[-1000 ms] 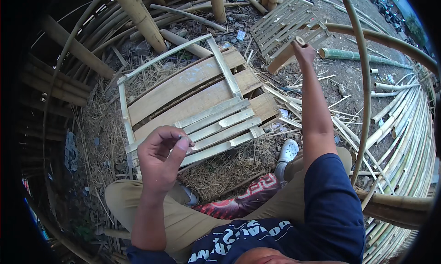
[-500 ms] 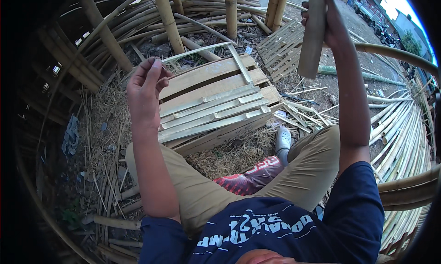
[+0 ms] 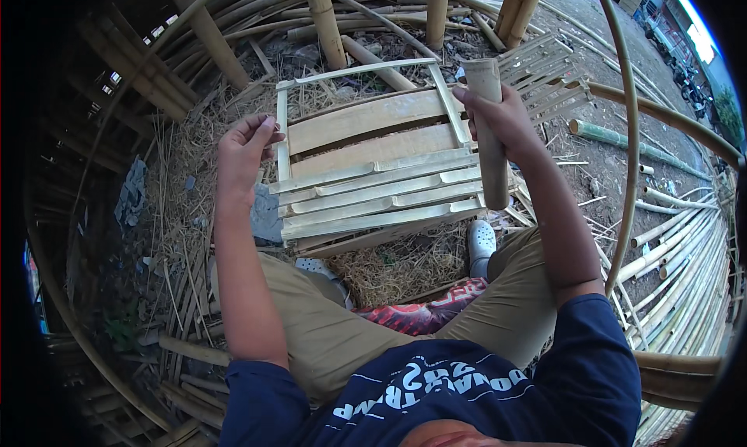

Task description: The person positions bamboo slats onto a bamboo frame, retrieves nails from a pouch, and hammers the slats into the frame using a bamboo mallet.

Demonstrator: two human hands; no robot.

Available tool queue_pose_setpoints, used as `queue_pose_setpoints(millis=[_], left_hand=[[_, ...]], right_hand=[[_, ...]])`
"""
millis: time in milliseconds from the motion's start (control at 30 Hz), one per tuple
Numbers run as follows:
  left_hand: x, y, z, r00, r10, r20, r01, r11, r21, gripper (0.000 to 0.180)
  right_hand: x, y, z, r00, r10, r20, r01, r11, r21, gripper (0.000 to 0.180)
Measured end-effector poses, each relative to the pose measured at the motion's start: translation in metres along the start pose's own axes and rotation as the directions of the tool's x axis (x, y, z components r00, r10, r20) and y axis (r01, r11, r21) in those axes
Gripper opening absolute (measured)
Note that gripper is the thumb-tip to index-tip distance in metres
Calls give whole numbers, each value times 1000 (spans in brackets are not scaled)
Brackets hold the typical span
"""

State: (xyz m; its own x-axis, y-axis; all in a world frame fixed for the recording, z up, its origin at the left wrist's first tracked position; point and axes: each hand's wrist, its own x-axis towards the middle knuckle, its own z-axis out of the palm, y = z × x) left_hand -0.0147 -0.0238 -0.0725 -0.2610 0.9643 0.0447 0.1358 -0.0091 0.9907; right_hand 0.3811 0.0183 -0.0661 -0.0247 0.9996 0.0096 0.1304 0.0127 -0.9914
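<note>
My right hand [image 3: 510,124] grips a thick length of bamboo [image 3: 492,178], held upright beside the right end of a slatted bamboo frame [image 3: 373,181]. The frame has thin side strips, a far crosspiece and several split slats across its near half. It lies on a wooden crate [image 3: 366,120] with wide planks on top. Near the frame's left side strip, my left hand [image 3: 247,147] is closed in a pinch, thumb against fingertips. Whatever it pinches, if anything, is too small to make out.
Another slatted bamboo panel [image 3: 548,77] lies beyond my right hand. Bamboo posts [image 3: 323,27] and stacked poles stand at the back. A bundle of poles [image 3: 689,268] spreads at the right. A curved pole [image 3: 629,136] crosses nearby. A red patterned sack [image 3: 428,315] lies between my legs.
My right hand has come down from the upper right with the bamboo length, to the frame's right end. My left hand stays pinched near the left side strip. The view has shifted slightly.
</note>
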Motion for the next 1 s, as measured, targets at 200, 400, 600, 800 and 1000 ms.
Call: queue_pose_setpoints(millis=[200,400,600,800,1000], left_hand=[[27,-46,-29,984,-123,127,93,971,219,16],[55,-80,-34,964,-224,141,150,903,404,18],[66,-124,-47,916,-375,144,248,810,531,22],[62,-149,-52,860,-493,132,342,748,569,22],[60,-146,-45,834,-538,126,404,750,524,23]], right_hand=[[61,72,-49,990,-10,-140,-77,794,-603,41],[78,102,-61,920,354,-169,-382,704,-598,41],[81,124,-44,801,598,-25,-444,564,-696,49],[91,159,-53,761,648,36,-508,629,-588,52],[93,156,-52,778,626,58,-515,687,-513,48]])
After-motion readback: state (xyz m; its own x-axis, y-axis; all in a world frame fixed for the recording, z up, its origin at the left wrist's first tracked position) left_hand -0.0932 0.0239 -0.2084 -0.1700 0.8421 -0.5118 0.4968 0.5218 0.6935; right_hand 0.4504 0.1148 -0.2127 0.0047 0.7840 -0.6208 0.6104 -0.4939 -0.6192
